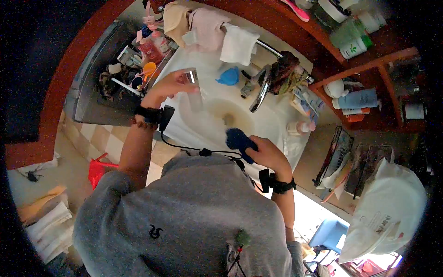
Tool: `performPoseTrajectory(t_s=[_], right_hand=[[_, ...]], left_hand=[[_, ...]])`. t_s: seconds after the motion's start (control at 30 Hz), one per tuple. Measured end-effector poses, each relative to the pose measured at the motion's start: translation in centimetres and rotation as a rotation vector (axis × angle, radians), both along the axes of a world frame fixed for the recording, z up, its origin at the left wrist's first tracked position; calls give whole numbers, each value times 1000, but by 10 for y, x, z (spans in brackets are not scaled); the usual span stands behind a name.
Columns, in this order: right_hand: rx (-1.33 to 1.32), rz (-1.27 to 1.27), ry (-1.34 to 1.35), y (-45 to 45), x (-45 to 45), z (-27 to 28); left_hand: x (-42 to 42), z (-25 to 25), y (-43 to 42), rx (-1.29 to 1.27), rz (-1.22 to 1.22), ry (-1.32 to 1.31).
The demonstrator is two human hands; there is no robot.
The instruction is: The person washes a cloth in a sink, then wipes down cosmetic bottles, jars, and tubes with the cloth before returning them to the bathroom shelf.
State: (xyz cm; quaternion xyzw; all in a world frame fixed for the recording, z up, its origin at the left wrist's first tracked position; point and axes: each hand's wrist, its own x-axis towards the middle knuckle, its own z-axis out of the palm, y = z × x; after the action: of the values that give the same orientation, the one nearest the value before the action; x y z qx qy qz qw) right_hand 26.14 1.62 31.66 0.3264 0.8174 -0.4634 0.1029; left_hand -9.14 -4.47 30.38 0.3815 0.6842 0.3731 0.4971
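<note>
My left hand [173,85] is closed around a clear cup [191,76] above the left side of the white washbasin [284,111]. A pale, see-through blur hangs below the cup; I cannot tell if it is water or part of the cup. My right hand [270,156] grips a dark blue, round-headed thing with a short handle [239,141], perhaps a brush, over the basin's near edge. Its head points toward the drain [228,119], where brownish water lies. The chrome faucet [261,90] curves over the basin from the back, apart from both hands.
A blue cup-like item [228,76] sits on the basin's back ledge. Towels [239,45] hang from a rail behind. A pump bottle [301,128] stands at the right rim. Wooden shelves [364,76] hold bottles. A grey bin [87,99] of toiletries is at left.
</note>
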Motion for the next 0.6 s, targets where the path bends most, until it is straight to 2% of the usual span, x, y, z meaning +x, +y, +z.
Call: performPoseTrajectory(t_s=[0.07, 0.13, 0.2, 0.3, 0.4, 0.43, 0.53, 0.57, 0.6], right_hand=[[7, -7, -12, -2, 8, 1], [15, -50, -99, -2, 12, -2], [79, -84, -189, 1, 20, -18], [332, -174, -281, 0, 42, -36], [267, -276, -313, 1, 71, -46], [151, -355, -338, 1, 75, -36], [115, -410, -283, -5, 109, -46], [106, -411, -212, -7, 130, -60], [121, -429, -256, -10, 143, -70]], left_hand=[[-7, -21, 13, -33, 176, 227], [-32, -93, 32, 176, 188, 475], [-49, -136, 50, 333, 207, 742], [-67, -164, 70, 237, 301, 814], [-92, -196, 88, 294, 324, 794], [-91, -191, 88, 326, 276, 806], [-102, -202, 104, 275, 245, 783], [-107, -209, 107, 311, 194, 880], [-114, -220, 111, 279, 179, 935]])
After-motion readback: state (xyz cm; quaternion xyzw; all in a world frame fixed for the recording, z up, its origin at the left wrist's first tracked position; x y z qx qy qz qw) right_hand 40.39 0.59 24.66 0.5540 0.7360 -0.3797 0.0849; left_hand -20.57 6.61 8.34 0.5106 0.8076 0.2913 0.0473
